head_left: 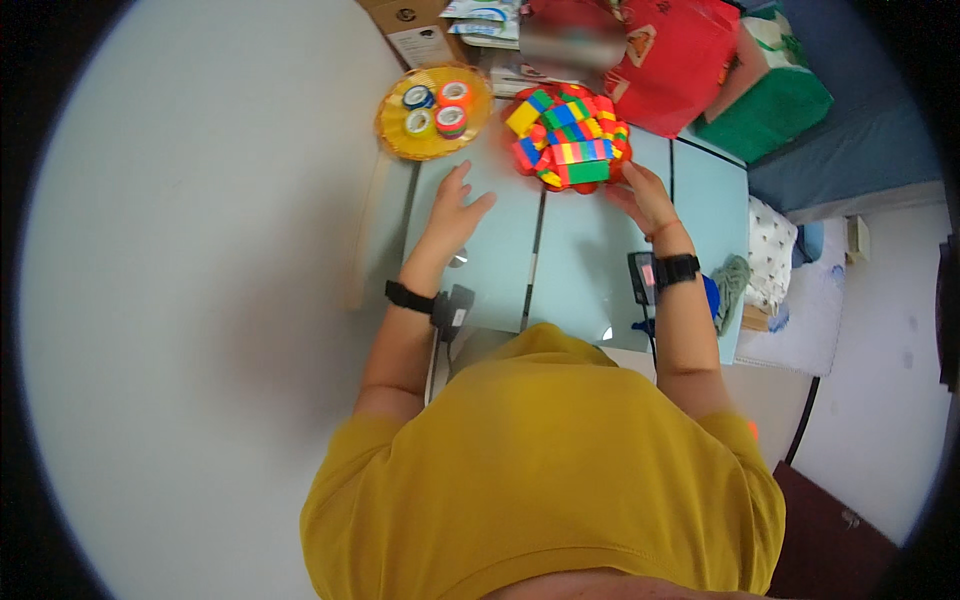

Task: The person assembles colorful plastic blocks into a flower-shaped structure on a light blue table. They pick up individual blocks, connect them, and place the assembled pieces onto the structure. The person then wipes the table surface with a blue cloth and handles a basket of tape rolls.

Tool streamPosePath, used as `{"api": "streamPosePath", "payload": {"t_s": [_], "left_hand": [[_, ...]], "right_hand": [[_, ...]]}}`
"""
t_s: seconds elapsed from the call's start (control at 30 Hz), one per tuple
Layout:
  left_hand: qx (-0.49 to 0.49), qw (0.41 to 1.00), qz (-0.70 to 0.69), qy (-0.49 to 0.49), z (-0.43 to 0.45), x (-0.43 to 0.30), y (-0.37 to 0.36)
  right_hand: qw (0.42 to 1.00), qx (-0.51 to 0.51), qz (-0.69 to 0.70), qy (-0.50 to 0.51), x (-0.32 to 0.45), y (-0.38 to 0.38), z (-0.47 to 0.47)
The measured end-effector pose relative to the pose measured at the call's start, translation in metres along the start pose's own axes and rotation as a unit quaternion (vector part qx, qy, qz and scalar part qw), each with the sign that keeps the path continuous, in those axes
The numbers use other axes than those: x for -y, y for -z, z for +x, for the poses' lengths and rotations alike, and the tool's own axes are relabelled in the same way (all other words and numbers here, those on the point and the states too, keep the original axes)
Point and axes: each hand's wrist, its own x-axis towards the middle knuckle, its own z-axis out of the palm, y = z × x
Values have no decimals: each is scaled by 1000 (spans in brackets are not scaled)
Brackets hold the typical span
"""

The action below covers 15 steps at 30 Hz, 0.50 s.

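Note:
My left hand is held over the left part of the pale glass-topped table, fingers apart and holding nothing. In front of it lies a yellow woven basket with several rolls of coloured tape in it. My right hand is at the near right rim of a red scalloped tray, fingers spread; whether they touch the rim cannot be told. Toy building blocks in red, yellow, green and blue, many joined together, fill the tray.
Behind the tray stand a red bag, a green bag, a cardboard box and white packets. A grey-green cord bundle lies at the table's right edge. A white wall runs along the left.

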Motion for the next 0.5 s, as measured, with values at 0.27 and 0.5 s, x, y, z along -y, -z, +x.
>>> {"api": "streamPosePath", "payload": {"t_s": [0.27,0.5], "left_hand": [[-51,998,-24,-19,30,5,15],[-36,994,-80,70,26,-17,14]], "right_hand": [[961,12,270,-59,38,-31,-55],[970,29,235,-49,24,-30,-56]]}}
